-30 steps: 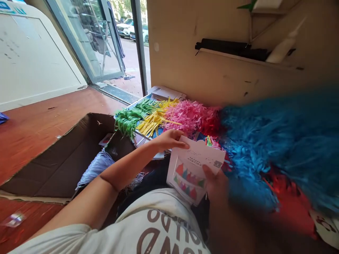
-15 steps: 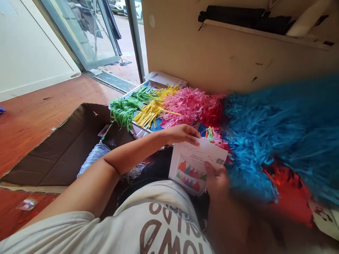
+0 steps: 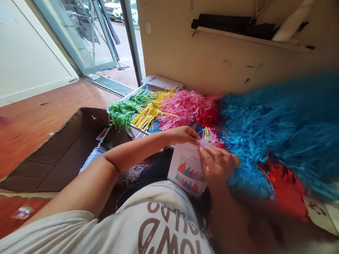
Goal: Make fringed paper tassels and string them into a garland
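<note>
A white packet (image 3: 186, 171) printed with "TASSEL BUNTING" and pictures of coloured tassels rests upright against my lap. My left hand (image 3: 185, 135) pinches its top edge from the left. From the right, my right hand (image 3: 215, 164) is closed on the packet's upper part, thumb and fingertips close to my left fingers and covering some of the lettering. Just beyond the packet's top lies a small bunch of multicoloured paper strips (image 3: 210, 134).
Green (image 3: 122, 112), yellow (image 3: 147, 115) and pink tassels (image 3: 182, 106) lie across a blue table. Blue tassels (image 3: 265, 123) pile up at right, beside red ones (image 3: 288, 190). An open cardboard box (image 3: 58, 151) with white cord (image 3: 92, 157) stands at left. White packets (image 3: 162, 83) are stacked behind.
My right hand has moved up from the packet's right side to its top edge, meeting my left fingers. The left hand stays at the top. The view has shifted slightly.
</note>
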{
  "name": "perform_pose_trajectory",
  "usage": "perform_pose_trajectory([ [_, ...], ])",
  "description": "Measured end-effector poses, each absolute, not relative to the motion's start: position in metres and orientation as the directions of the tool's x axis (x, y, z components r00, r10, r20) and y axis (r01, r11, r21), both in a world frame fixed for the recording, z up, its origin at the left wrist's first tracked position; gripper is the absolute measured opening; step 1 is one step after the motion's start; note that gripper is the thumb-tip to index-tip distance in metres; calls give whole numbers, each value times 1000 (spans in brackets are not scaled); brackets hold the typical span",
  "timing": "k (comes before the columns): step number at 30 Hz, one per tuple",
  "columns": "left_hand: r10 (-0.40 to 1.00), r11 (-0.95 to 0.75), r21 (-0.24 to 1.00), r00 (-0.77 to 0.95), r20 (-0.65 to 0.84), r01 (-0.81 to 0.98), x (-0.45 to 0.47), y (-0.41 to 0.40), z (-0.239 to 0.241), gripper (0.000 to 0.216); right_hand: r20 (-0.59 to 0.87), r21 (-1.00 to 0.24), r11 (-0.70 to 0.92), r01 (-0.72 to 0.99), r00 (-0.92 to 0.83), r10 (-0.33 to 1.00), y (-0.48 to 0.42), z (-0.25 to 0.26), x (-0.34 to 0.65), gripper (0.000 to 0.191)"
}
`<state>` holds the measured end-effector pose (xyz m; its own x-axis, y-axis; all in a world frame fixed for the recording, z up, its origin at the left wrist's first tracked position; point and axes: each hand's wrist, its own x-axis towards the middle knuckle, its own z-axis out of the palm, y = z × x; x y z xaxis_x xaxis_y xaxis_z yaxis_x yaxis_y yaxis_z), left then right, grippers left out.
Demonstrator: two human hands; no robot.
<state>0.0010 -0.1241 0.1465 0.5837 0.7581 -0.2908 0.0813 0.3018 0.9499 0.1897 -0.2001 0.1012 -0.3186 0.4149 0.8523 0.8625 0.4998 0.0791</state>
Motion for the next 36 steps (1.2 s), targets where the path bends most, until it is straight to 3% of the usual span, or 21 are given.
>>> perform_pose_trajectory([
  [5,800,222,968,546,-249,116,4,-121,143,25,828,-12,511,859,-278,486,-200,100,191,8],
  [12,792,259,960,547,-272,102,4,-122,145,23,807,-28,425,905,-230,544,-199,94,193,20],
  [21,713,195,964,649,-267,182,5,-125,143,31,819,-52,524,850,-264,510,-227,100,198,3],
  [24,757,111,966,610,-235,234,4,-129,145,34,795,-96,585,805,-292,532,-240,99,202,2],
  [27,773,105,949,576,-265,296,5,-133,148,27,809,-198,525,828,-164,564,-238,98,203,8],
  [31,766,85,948,588,-260,307,9,-135,152,20,802,-157,440,884,-146,579,-226,100,196,27],
  [34,754,79,951,606,-254,300,9,-135,151,21,808,-177,462,869,-140,572,-221,99,191,11],
  [36,746,92,944,606,-277,318,7,-135,151,21,802,-245,479,843,-102,589,-220,99,191,10],
])
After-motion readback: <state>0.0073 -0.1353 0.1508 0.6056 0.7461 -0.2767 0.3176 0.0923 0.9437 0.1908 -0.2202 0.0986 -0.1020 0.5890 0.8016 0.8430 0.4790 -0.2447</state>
